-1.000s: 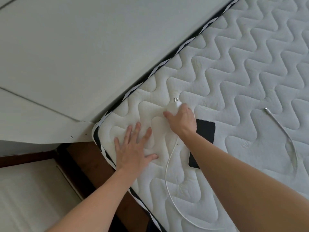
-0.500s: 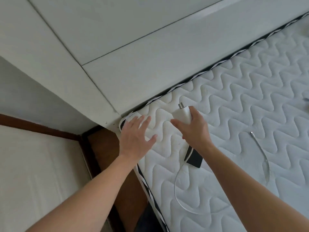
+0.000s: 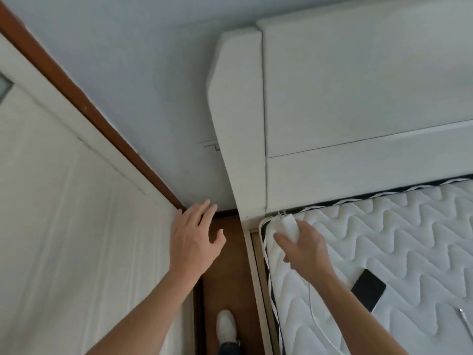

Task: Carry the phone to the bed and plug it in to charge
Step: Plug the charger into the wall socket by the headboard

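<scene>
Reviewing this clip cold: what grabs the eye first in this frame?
The right hand holds a white charger plug, prongs up, at the mattress corner by the headboard. The left hand hangs open over the floor gap. A dark phone lies on the mattress behind the right forearm.

A bare quilted mattress [image 3: 384, 252], white with a wavy stitched pattern, is seen filling the lower right, edged by a black-and-white striped border and set in a pale bed frame [image 3: 256, 272]. A black phone [image 3: 368, 289] is laid flat on it, screen dark, toward 4 o'clock from the mattress corner. Just beyond the phone, at 5 o'clock, the loose end of a white cable [image 3: 464, 321] is rested on the quilting (its plug tip barely made out). A white headboard [image 3: 358, 98] is stood at 12 o'clock, touching the mattress's far edge.
</scene>
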A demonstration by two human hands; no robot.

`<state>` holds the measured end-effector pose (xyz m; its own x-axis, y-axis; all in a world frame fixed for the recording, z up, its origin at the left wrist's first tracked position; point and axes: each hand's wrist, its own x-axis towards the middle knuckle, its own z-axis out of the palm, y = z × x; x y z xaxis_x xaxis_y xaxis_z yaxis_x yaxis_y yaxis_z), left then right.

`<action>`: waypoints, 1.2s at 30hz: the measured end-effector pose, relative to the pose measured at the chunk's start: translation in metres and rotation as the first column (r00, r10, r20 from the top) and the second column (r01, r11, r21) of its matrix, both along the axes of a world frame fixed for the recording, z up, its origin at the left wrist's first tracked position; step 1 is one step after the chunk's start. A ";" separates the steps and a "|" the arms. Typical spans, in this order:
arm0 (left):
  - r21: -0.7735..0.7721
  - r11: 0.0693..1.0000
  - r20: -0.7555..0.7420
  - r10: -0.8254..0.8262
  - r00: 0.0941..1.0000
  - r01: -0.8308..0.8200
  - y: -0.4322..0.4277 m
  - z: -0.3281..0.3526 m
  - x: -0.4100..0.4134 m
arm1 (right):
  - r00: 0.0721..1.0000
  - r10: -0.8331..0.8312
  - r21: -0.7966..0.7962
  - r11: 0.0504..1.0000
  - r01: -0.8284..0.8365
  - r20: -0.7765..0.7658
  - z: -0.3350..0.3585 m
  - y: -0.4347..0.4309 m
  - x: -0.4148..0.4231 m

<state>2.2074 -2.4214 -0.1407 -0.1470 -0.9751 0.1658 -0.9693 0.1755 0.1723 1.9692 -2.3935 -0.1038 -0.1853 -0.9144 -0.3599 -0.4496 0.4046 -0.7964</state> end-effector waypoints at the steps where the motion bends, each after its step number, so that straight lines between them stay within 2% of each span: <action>1: -0.033 0.999 -0.009 -0.002 1.000 0.002 -0.011 0.001 0.008 | 1.000 0.019 0.002 1.000 -0.019 0.001 0.000 -0.010 0.013; 5: -0.098 0.995 -0.011 0.015 1.000 -0.016 -0.060 -0.005 0.037 | 0.996 0.080 0.004 0.997 -0.080 -0.040 -0.007 -0.056 0.062; 11: -0.083 0.996 0.052 0.038 0.998 -0.034 -0.134 -0.043 0.067 | 0.995 0.078 -0.005 0.997 -0.078 0.060 -0.048 -0.120 0.127; 16: -0.126 0.992 0.064 0.018 0.998 -0.009 -0.184 -0.078 0.086 | 0.981 0.015 -0.075 0.997 -0.001 0.195 -0.094 -0.166 0.172; 21: -0.220 0.975 0.077 -0.012 0.997 0.028 -0.210 -0.100 0.104 | 0.957 -0.127 -0.089 0.984 0.155 0.263 -0.138 -0.203 0.193; 26: -0.287 0.958 0.088 0.011 0.996 0.014 -0.233 -0.115 0.117 | 0.959 -0.211 -0.212 0.945 0.250 0.190 -0.182 -0.226 0.209; 30: -0.294 0.956 0.080 0.039 0.996 -0.014 -0.242 -0.125 0.114 | 0.916 -0.387 -0.306 0.863 0.402 0.109 -0.208 -0.236 0.218; 36: -0.309 0.951 0.098 0.043 0.994 -0.011 -0.246 -0.129 0.113 | 0.903 -0.418 -0.256 0.866 0.428 0.097 -0.209 -0.257 0.214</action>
